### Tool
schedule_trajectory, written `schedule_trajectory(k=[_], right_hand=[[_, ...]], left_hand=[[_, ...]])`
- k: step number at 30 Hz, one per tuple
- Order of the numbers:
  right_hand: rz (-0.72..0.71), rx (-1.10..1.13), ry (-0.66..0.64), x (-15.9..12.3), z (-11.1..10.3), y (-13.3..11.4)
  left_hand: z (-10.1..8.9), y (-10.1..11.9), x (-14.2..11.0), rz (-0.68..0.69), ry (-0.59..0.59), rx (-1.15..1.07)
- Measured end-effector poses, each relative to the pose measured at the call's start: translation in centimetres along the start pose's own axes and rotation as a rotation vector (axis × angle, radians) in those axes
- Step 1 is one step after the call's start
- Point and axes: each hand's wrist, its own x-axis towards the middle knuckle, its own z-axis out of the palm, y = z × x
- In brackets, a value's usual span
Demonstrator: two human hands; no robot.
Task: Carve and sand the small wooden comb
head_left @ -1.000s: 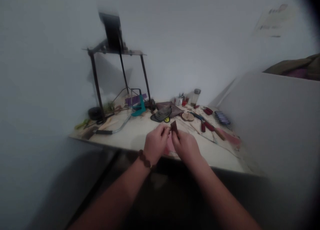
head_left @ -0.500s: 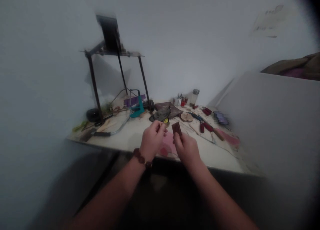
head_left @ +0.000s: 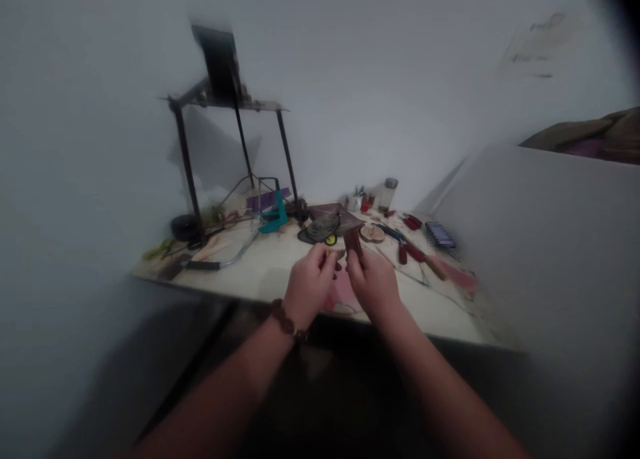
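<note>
My left hand [head_left: 311,282], with a dark beaded bracelet [head_left: 286,318] at the wrist, is closed in a pinch. Between its fingertips shows a small piece with a toothed edge [head_left: 340,253], like a tiny comb; its other end is hidden by the fingers. My right hand [head_left: 374,284] grips a flat, dark reddish-brown rectangular piece [head_left: 353,240], thumb on the near face. The rectangular piece stands upright, close beside the toothed piece; whether they touch I cannot tell. Both hands are above the front of the white table, over a pink sheet [head_left: 344,294].
Behind the hands lie a grey coiled bundle [head_left: 321,227] and a wood slice [head_left: 373,232]. Red-handled tools [head_left: 415,251] and a phone [head_left: 441,234] are to the right. A teal-framed saw [head_left: 275,216] and a dark metal stand [head_left: 185,166] are at left, a jar [head_left: 389,194] by the wall.
My hands have come closer together. The brown rectangular piece has risen slightly and now sits beside the left fingertips, where the toothed piece shows more clearly.
</note>
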Motion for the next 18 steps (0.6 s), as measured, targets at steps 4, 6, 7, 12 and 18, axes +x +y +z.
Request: schedule_trajectory(k=[4,6,7,12,18], right_hand=[[0.004,-0.049,-0.033,0.4,-0.1,-0.2],[0.003,-0.074,-0.061,0.6,-0.2,-0.4],[0.002,-0.087,-0.074,0.7,-0.2,-0.5],[-0.019,-0.106,-0.153,-0.7,0.0,-1.4],[0.058,0.27,-0.06,-4.3,-0.2,0.2]], left_hand=[[0.1,0.1,-0.3,0.007,0.003,0.0],[0.1,0.1,-0.4,0.017,0.006,0.007],[0.1,0.1,-0.5,0.026,0.007,0.018],[-0.6,-0.5,0.7,0.014,0.117,0.047],[-1.9,0.1,2.7,-0.101,0.097,-0.331]])
